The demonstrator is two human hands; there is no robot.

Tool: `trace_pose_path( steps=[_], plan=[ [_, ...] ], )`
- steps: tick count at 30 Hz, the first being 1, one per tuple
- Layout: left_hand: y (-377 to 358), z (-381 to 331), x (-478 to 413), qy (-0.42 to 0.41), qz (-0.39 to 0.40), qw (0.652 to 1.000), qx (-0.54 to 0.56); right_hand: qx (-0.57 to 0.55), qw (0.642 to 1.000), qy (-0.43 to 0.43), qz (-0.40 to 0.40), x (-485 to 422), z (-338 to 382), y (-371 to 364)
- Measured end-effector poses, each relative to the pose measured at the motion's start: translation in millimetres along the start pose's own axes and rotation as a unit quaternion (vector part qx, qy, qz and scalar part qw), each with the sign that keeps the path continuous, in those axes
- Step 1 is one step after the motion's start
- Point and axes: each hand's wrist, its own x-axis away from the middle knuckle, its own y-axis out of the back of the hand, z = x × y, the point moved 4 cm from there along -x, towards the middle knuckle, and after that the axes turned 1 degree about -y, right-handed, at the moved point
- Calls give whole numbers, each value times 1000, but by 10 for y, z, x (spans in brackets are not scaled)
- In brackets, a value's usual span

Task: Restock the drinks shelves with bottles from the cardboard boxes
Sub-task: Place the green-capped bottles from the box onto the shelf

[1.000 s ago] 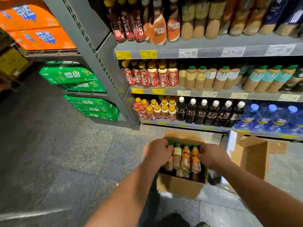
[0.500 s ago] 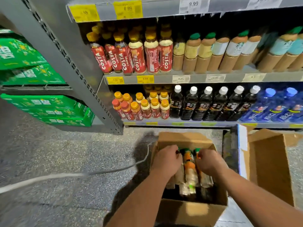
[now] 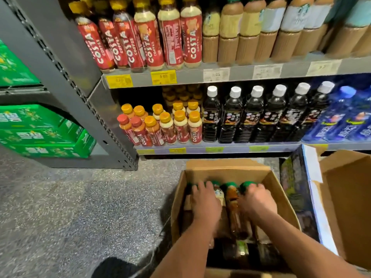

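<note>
Both hands are down inside the open cardboard box [image 3: 281, 189] on the floor [image 3: 80, 207]. The left hand [image 3: 204, 205] lies over the green-capped bottles [image 3: 232, 205] at the box's left side, its grip curled round their necks. The right hand [image 3: 257, 203] has its grip closed over the cap and shoulder of the bottle at the box's right side. One orange-labelled bottle shows between the two hands, and darker bottles lie deeper in the box, too dim to tell apart.

Just right of the box stands a second cardboard box [image 3: 345, 197], flaps up. Beyond the box runs the bottom shelf [image 3: 230, 150] with small Costa bottles [image 3: 166, 127], black bottles [image 3: 251, 117] and blue bottles [image 3: 341, 121]. Above that the upper shelf [image 3: 230, 76] carries tall red Costa bottles [image 3: 148, 41] and tan bottles [image 3: 249, 37]. Far left of the box are stacked green cartons [image 3: 40, 133].
</note>
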Motion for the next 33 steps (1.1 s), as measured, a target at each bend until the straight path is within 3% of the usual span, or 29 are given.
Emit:
trace_pose_path(
  steps=[3,5,9,19,23,25,28,33],
  plan=[
    [-63,-157,-40,-41,-24,999,7,-42,997,-58,21,-82,-228,-52],
    [-149,-318,-6,-51,8,998,20,-56,995,-72,39,-99,-318,-119],
    [-386,-509,12,25,78,995,50,-97,985,-102,102,-128,-514,-299],
    [-500,-695,-193,107,176,975,86,-182,970,-134,94,-134,-673,-346],
    [-528,-697,-155,115,217,953,176,-215,962,-134,101,-160,-689,-335],
    [-558,-604,-226,181,202,932,240,-217,962,-132,104,-187,-697,-336],
    [-616,-511,-254,177,224,924,255,-255,951,-136,111,-230,-714,-368],
    [-573,-413,-97,229,242,864,377,-383,898,-151,154,-246,-758,-403]
  ],
)
